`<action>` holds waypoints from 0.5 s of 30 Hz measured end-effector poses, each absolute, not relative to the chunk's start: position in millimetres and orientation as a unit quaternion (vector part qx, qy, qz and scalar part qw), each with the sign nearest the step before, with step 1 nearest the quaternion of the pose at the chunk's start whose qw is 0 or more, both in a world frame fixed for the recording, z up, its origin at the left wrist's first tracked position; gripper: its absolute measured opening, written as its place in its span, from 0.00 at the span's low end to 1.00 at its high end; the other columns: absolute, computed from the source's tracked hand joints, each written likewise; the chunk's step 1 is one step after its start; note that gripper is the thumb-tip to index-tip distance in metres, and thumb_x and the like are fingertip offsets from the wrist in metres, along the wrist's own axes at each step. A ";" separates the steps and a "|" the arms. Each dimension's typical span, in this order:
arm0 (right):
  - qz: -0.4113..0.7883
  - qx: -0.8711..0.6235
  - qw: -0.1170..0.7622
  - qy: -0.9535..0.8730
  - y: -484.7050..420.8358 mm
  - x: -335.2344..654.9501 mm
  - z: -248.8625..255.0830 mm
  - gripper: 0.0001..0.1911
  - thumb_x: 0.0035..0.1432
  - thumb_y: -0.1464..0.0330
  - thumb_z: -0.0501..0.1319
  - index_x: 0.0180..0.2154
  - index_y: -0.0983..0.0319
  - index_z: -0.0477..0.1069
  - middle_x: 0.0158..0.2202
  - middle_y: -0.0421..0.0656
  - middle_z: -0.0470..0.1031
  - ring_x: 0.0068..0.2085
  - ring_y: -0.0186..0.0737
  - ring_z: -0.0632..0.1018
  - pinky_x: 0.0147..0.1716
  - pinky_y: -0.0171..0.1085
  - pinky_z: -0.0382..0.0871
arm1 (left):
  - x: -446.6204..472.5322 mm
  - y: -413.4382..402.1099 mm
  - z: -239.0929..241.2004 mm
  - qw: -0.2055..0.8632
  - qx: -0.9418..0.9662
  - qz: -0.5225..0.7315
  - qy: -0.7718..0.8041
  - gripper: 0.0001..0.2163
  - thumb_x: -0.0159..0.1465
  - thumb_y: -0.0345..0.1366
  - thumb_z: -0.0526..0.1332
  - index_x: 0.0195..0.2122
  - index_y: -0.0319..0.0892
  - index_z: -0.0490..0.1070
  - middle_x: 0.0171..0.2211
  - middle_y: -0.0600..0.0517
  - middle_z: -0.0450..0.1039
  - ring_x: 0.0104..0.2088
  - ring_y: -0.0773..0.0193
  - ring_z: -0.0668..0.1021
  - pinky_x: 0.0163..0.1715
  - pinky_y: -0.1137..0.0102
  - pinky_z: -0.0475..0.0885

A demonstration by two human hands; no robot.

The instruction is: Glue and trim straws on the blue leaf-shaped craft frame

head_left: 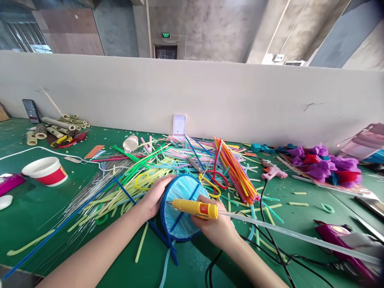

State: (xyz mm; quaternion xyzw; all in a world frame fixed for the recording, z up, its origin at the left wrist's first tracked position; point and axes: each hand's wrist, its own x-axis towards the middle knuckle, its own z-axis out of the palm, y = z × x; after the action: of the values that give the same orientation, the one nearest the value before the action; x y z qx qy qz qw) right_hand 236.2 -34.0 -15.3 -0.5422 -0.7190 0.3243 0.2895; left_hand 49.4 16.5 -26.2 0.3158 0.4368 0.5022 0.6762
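My left hand (156, 196) is closed on the left rim of a round disc (183, 188) covered in light blue pipe cleaners and edged in dark blue. A dark blue strip crosses its face, and dark blue ends stick out at the lower left. In my right hand (214, 226) is a yellow glue gun (195, 209), its tip pointing left at the disc's left rim. A long clear glue stick (288, 232) runs out of its back to the right. Whether the tip touches the rim I cannot tell.
Loose pipe cleaners (120, 186) and an orange bundle (237, 172) lie behind the disc, with scissors (195, 164). Left are a paper cup (46, 170) and bamboo pieces (64, 124). Right are a pink glue gun (273, 170), purple flowers (327, 164) and black cables (276, 248).
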 end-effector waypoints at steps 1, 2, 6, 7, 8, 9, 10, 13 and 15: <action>0.322 -0.541 0.291 -0.720 -34.2 236.2 -15.4 0.12 0.45 0.72 0.58 0.21 0.57 0.53 0.18 0.33 0.57 0.21 0.30 0.59 0.21 0.33 0.48 | 49.6 16.7 -26.1 0.677 0.317 0.501 0.436 0.11 0.55 0.40 0.68 0.36 0.40 0.79 0.36 0.48 0.82 0.40 0.53 0.81 0.42 0.65 0.72; 0.320 -0.540 0.293 -0.722 -34.3 236.3 -15.7 0.12 0.45 0.72 0.58 0.22 0.57 0.53 0.18 0.33 0.57 0.21 0.30 0.59 0.21 0.33 0.48 | 49.7 17.0 -26.2 0.677 0.318 0.501 0.436 0.11 0.55 0.40 0.68 0.36 0.40 0.79 0.36 0.48 0.82 0.40 0.53 0.81 0.42 0.65 0.72; 0.326 -0.533 0.298 -0.722 -34.3 236.7 -18.0 0.12 0.45 0.72 0.58 0.22 0.57 0.53 0.18 0.33 0.56 0.21 0.30 0.59 0.21 0.33 0.49 | 49.9 17.8 -27.4 0.677 0.321 0.504 0.430 0.10 0.55 0.39 0.68 0.36 0.40 0.79 0.36 0.48 0.82 0.40 0.54 0.81 0.42 0.65 0.72; 0.331 -0.533 0.301 -0.718 -34.1 236.7 -18.7 0.12 0.45 0.72 0.58 0.22 0.57 0.53 0.18 0.32 0.56 0.21 0.30 0.59 0.21 0.33 0.48 | 49.8 17.9 -27.6 0.677 0.320 0.506 0.428 0.10 0.55 0.39 0.68 0.35 0.40 0.79 0.35 0.48 0.82 0.39 0.55 0.81 0.42 0.66 0.72; 0.336 -0.534 0.304 -0.714 -33.9 236.6 -19.3 0.11 0.45 0.72 0.58 0.22 0.57 0.53 0.18 0.32 0.56 0.21 0.30 0.59 0.21 0.33 0.48 | 49.8 17.8 -27.7 0.677 0.318 0.507 0.427 0.09 0.55 0.39 0.68 0.35 0.40 0.79 0.35 0.49 0.82 0.39 0.55 0.81 0.42 0.66 0.72; 0.340 -0.535 0.309 -0.709 -33.7 236.5 -19.8 0.11 0.45 0.72 0.57 0.22 0.57 0.53 0.19 0.32 0.56 0.21 0.30 0.59 0.21 0.33 0.48 | 49.7 17.7 -27.6 0.678 0.316 0.508 0.426 0.09 0.55 0.39 0.68 0.34 0.40 0.79 0.34 0.49 0.82 0.38 0.55 0.81 0.41 0.66 0.72; 0.344 -0.536 0.313 -0.705 -33.4 236.4 -20.3 0.11 0.45 0.72 0.57 0.22 0.57 0.53 0.19 0.32 0.55 0.22 0.30 0.59 0.21 0.33 0.49 | 49.7 17.6 -27.4 0.679 0.315 0.508 0.426 0.09 0.55 0.39 0.68 0.34 0.40 0.79 0.34 0.49 0.82 0.38 0.56 0.81 0.41 0.66 0.72; 0.351 -0.534 0.323 -0.698 -33.0 236.1 -20.9 0.11 0.45 0.71 0.58 0.22 0.57 0.53 0.19 0.32 0.55 0.22 0.30 0.58 0.21 0.33 0.49 | 49.9 17.4 -26.6 0.681 0.312 0.505 0.428 0.08 0.56 0.39 0.67 0.34 0.40 0.78 0.33 0.49 0.82 0.36 0.57 0.81 0.40 0.66 0.72; 0.348 -0.535 0.326 -0.698 -32.9 236.1 -21.0 0.11 0.45 0.71 0.58 0.22 0.57 0.53 0.19 0.32 0.55 0.22 0.30 0.58 0.21 0.33 0.49 | 50.2 17.4 -26.5 0.681 0.312 0.503 0.432 0.08 0.56 0.38 0.67 0.34 0.40 0.78 0.33 0.49 0.82 0.35 0.57 0.81 0.40 0.67 0.72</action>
State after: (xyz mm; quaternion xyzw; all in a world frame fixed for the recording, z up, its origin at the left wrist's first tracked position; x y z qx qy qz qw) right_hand 236.1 -32.9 -21.0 -0.5346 -0.6976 0.3479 0.3263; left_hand 50.2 17.4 -26.5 0.3117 0.4317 0.5031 0.6807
